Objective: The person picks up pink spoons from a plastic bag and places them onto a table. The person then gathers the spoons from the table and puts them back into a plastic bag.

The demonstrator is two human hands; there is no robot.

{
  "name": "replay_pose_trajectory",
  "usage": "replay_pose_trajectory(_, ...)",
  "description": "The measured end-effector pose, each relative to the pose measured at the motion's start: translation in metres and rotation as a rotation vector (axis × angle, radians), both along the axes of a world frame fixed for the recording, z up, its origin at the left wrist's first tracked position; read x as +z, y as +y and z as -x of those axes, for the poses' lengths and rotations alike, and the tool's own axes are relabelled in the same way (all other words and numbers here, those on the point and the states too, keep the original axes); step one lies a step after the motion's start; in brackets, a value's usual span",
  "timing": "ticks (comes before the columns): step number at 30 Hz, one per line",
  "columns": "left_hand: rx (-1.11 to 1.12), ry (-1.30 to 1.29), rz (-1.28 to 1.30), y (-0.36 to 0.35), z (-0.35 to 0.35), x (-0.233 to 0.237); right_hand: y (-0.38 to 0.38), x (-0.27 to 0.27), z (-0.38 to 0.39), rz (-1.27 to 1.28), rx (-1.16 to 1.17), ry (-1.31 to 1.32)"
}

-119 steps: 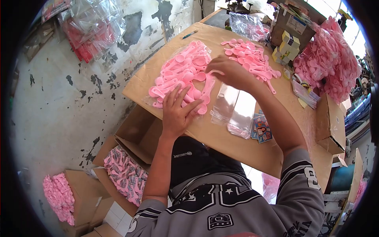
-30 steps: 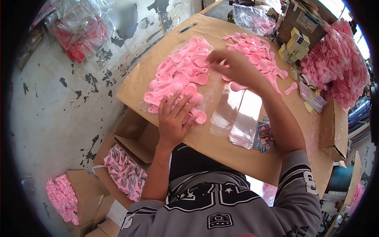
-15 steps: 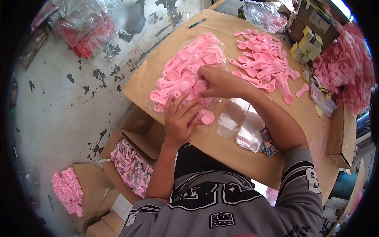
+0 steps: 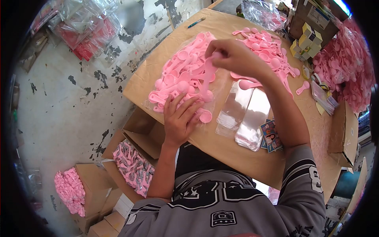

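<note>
My right hand (image 4: pixel 237 59) pinches a pink measuring spoon (image 4: pixel 207 79) by its handle, raised above a heap of pink measuring spoons (image 4: pixel 177 65) that lies on a clear plastic bag. The held spoon is slightly blurred and hangs bowl-down. At the heap's near edge my left hand (image 4: pixel 179 120) lies with its fingers spread over the spoons. A second pile of pink spoons (image 4: pixel 272 61) is partly behind my right hand and forearm. Two stacks of clear plastic sleeves (image 4: pixel 252 118) lie near my right forearm, with printed cards (image 4: pixel 271 136) beside them.
A pen (image 4: pixel 196 22) lies at the table's far edge. Small yellow boxes (image 4: pixel 307 43) and a large bag of pink spoons (image 4: pixel 343 67) stand at right. An open carton (image 4: pixel 108 152) holding packed spoons is below the table's left edge; another carton (image 4: pixel 92 183) stands beside it.
My right hand has risen from the heap and moved up and right, lifting a pink measuring spoon. My left hand has stayed on the heap.
</note>
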State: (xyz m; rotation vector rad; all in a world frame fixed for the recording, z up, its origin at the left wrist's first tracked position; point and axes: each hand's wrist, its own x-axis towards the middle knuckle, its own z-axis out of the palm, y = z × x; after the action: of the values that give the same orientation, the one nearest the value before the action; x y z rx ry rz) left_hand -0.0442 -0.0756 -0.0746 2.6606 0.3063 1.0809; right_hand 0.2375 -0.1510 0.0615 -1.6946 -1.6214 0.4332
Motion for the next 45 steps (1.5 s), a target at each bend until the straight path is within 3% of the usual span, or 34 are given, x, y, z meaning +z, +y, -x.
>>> replay_pose_trajectory(3, 0.002, 0.001, -0.013, 0.0, -0.001, 0.002, -0.015, 0.027, -0.021, 0.038, -0.16, -0.023)
replay_pose_trajectory(9, 0.001, -0.001, -0.009, 0.001, -0.001, 0.001, -0.044, 0.03, -0.08, 0.104, -0.595, -0.554)
replay_pose_trajectory(12, 0.001, -0.009, -0.018, 0.0, -0.002, 0.0, -0.056, 0.017, -0.085, 0.136, -0.842, -0.967)
replay_pose_trajectory(15, -0.021, -0.013, -0.017, 0.003, 0.001, -0.004, -0.053, 0.024, -0.068, -0.016, -0.595, -0.76)
replay_pose_trajectory(16, -0.005, -0.073, 0.0, 0.002, 0.0, -0.004, -0.045, 0.027, -0.056, -0.016, -0.441, -0.58)
replay_pose_trajectory(18, 0.019, -0.181, 0.032, -0.003, -0.001, -0.004, -0.022, 0.031, -0.024, 0.143, -0.093, -0.278)
replay_pose_trajectory(21, 0.105, -0.396, 0.056, 0.0, 0.0, -0.016, 0.012, -0.001, 0.005, 0.226, 0.326, -0.42)
replay_pose_trajectory(23, 0.196, -0.452, 0.122, 0.002, 0.001, -0.004, 0.026, -0.041, 0.02, 0.213, 0.231, -0.494)
replay_pose_trajectory(25, 0.31, -0.462, 0.186, 0.009, 0.004, 0.005, 0.027, -0.049, 0.044, 0.192, 0.115, -0.55)
replay_pose_trajectory(28, 0.33, -0.262, 0.249, 0.027, 0.017, 0.007, 0.022, -0.059, 0.061, -0.049, 0.107, -0.356)
replay_pose_trajectory(31, 0.241, -0.186, 0.174, 0.036, 0.016, -0.001, 0.034, -0.066, 0.064, -0.129, 0.261, -0.317)
replay_pose_trajectory(34, 0.227, -0.112, 0.174, 0.03, 0.016, 0.003, 0.046, -0.065, 0.059, 0.006, 0.306, -0.353)
replay_pose_trajectory(37, 0.266, -0.137, 0.132, 0.033, 0.015, 0.007, 0.04, -0.06, 0.06, 0.104, 0.163, -0.293)
replay_pose_trajectory(40, 0.342, -0.244, 0.218, 0.035, 0.015, 0.012, 0.031, -0.058, 0.05, 0.141, 0.185, -0.331)
replay_pose_trajectory(43, 0.411, -0.306, 0.145, 0.06, 0.016, 0.014, 0.011, -0.046, 0.035, 0.043, 0.119, -0.211)
replay_pose_trajectory(45, 0.388, -0.247, 0.321, 0.078, 0.012, 0.022, -0.002, -0.03, 0.029, 0.113, 0.007, -0.09)
